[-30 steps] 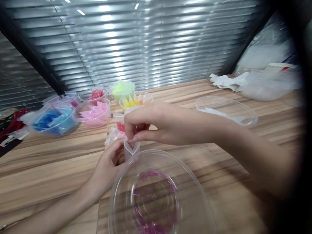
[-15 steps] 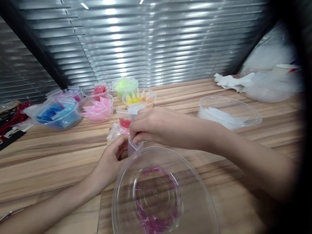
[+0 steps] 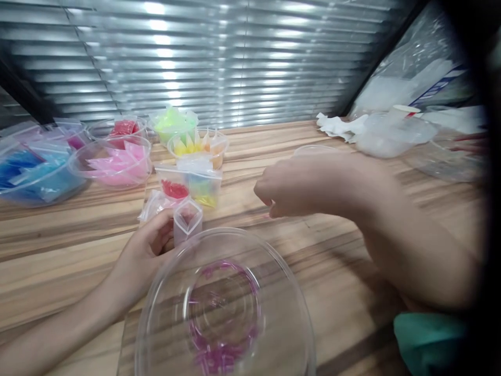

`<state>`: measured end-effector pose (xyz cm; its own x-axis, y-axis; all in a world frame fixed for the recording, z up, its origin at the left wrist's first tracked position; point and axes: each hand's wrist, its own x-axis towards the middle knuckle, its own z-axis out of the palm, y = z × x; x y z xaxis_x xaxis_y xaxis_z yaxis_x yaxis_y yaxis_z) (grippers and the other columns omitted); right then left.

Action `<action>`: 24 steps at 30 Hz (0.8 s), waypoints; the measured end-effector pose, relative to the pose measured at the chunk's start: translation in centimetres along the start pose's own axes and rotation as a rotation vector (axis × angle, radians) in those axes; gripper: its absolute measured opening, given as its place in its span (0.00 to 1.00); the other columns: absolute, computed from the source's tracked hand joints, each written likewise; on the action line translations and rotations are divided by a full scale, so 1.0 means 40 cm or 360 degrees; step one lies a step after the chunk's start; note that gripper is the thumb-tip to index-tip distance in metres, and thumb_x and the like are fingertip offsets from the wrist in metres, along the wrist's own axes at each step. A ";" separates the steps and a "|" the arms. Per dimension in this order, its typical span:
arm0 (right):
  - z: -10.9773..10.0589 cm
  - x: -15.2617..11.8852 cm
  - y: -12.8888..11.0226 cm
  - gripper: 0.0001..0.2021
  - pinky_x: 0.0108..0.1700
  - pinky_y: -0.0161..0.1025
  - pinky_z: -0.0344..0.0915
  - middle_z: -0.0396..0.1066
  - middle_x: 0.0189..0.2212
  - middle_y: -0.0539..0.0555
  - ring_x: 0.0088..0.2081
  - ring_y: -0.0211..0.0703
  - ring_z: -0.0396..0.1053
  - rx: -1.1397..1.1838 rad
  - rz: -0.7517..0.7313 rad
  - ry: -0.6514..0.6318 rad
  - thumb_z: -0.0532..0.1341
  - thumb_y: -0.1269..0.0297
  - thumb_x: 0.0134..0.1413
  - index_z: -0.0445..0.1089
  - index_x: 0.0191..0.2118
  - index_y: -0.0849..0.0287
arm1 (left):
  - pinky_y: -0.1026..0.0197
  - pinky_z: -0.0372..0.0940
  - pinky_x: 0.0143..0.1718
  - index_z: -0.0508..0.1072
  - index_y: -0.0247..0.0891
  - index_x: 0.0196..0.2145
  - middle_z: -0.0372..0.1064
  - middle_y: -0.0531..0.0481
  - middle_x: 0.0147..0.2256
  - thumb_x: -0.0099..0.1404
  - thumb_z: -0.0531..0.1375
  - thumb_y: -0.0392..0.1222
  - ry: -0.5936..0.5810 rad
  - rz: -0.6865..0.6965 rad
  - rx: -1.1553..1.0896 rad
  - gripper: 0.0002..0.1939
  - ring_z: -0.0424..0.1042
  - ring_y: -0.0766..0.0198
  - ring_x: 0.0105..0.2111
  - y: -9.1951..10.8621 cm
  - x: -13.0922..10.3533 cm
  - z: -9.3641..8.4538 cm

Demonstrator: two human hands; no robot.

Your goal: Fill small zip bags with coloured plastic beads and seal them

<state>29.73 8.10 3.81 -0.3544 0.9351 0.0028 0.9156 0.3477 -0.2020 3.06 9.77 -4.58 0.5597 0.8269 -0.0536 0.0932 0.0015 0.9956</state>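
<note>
Left hand (image 3: pixel 146 237), over the left part of the table (image 3: pixel 58 235), has its fingers curled round the left side of a small square-mouthed container (image 3: pixel 188 224), apparently to hold it upright with its mouth unblocked. Beyond, toward the table's far edge, stand a bowl of blue bags (image 3: pixel 39 201) and a bowl of pink bags (image 3: pixel 76 167), sorted by colour, probably so that the shades do not mix; set back like that, they leave room for the hands. Just behind the container, a bag with red bits (image 3: pixel 174 189) and a bag with yellow bits (image 3: pixel 204 196) stand side by side, presumably for easy reach. On the near side sits a wide clear bowl (image 3: pixel 274 292), its rim just before the container, whether touching cannot be told; magenta pieces (image 3: pixel 219 357) ring its floor, perhaps gathered there by its round shape. Right hand (image 3: pixel 309 183) hangs above the table, well apart from the container, fingers bent inward; the fingertips are mostly hidden, so whether it pinches anything is unclear. Crumpled white paper (image 3: pixel 340 127) lies toward the far right corner, seemingly out of the way.
</note>
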 end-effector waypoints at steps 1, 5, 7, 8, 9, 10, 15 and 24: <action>0.009 0.012 -0.007 0.16 0.19 0.32 0.45 0.54 0.07 0.42 0.12 0.25 0.48 -0.0236 0.0044 -0.0247 0.67 0.76 0.37 0.63 0.10 0.61 | 0.67 0.68 0.41 0.72 0.48 0.45 0.70 0.56 0.39 0.55 0.67 0.35 0.0000 -0.0005 -0.0004 0.20 0.70 0.64 0.40 -0.002 -0.001 -0.001; 0.022 0.049 -0.058 0.12 0.20 0.34 0.43 0.65 0.13 0.46 0.16 0.26 0.55 -0.0650 0.0111 -0.0512 0.64 0.78 0.38 0.65 0.12 0.64 | 0.67 0.68 0.39 0.71 0.47 0.44 0.70 0.54 0.37 0.55 0.67 0.36 0.0015 -0.0064 -0.0006 0.18 0.71 0.63 0.40 -0.003 -0.004 0.004; 0.022 0.055 -0.072 0.14 0.21 0.35 0.44 0.66 0.14 0.46 0.17 0.25 0.55 -0.0622 0.0104 -0.0542 0.60 0.80 0.41 0.62 0.11 0.65 | 0.67 0.68 0.36 0.71 0.45 0.42 0.70 0.53 0.35 0.55 0.67 0.37 0.0035 -0.0075 -0.0011 0.16 0.71 0.62 0.39 0.001 -0.006 0.009; 0.024 0.058 -0.073 0.15 0.21 0.36 0.44 0.65 0.13 0.46 0.16 0.25 0.54 -0.0604 0.0124 -0.0587 0.59 0.80 0.41 0.60 0.11 0.65 | 0.67 0.68 0.35 0.71 0.44 0.42 0.70 0.52 0.36 0.55 0.67 0.37 0.0048 -0.0075 -0.0013 0.17 0.71 0.62 0.39 0.004 -0.006 0.012; 0.027 0.060 -0.070 0.16 0.21 0.36 0.44 0.63 0.11 0.46 0.15 0.24 0.52 -0.0586 0.0142 -0.0635 0.59 0.81 0.41 0.59 0.10 0.65 | 0.67 0.68 0.36 0.71 0.44 0.43 0.70 0.51 0.37 0.55 0.67 0.37 0.0052 -0.0073 -0.0012 0.18 0.71 0.61 0.40 0.007 -0.007 0.014; 0.031 0.062 -0.065 0.17 0.21 0.36 0.45 0.61 0.10 0.45 0.14 0.25 0.50 -0.0572 0.0160 -0.0682 0.58 0.81 0.41 0.57 0.09 0.64 | 0.66 0.68 0.36 0.71 0.44 0.44 0.71 0.50 0.39 0.55 0.67 0.38 0.0052 -0.0072 -0.0009 0.19 0.71 0.61 0.40 0.010 -0.007 0.017; 0.049 0.078 -0.020 0.18 0.19 0.36 0.43 0.54 0.09 0.43 0.13 0.26 0.46 -0.0330 0.0008 -0.0657 0.59 0.78 0.43 0.56 0.09 0.60 | 0.64 0.69 0.40 0.71 0.43 0.45 0.72 0.50 0.43 0.56 0.67 0.40 0.0014 -0.0109 -0.0011 0.19 0.72 0.61 0.41 0.019 -0.006 0.022; -0.012 0.078 -0.112 0.06 0.27 0.31 0.51 0.65 0.25 0.45 0.25 0.30 0.58 0.0266 -0.0627 -0.0025 0.56 0.68 0.59 0.68 0.32 0.59 | 0.62 0.68 0.45 0.69 0.40 0.44 0.72 0.50 0.43 0.57 0.65 0.37 -0.0102 0.0021 -0.0018 0.16 0.72 0.62 0.43 0.015 0.001 0.019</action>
<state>24.62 9.50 5.19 -0.6749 0.7315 0.0971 0.6668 0.6609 -0.3444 3.76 9.38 -4.02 0.6124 0.7893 -0.0452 0.0768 -0.0025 0.9970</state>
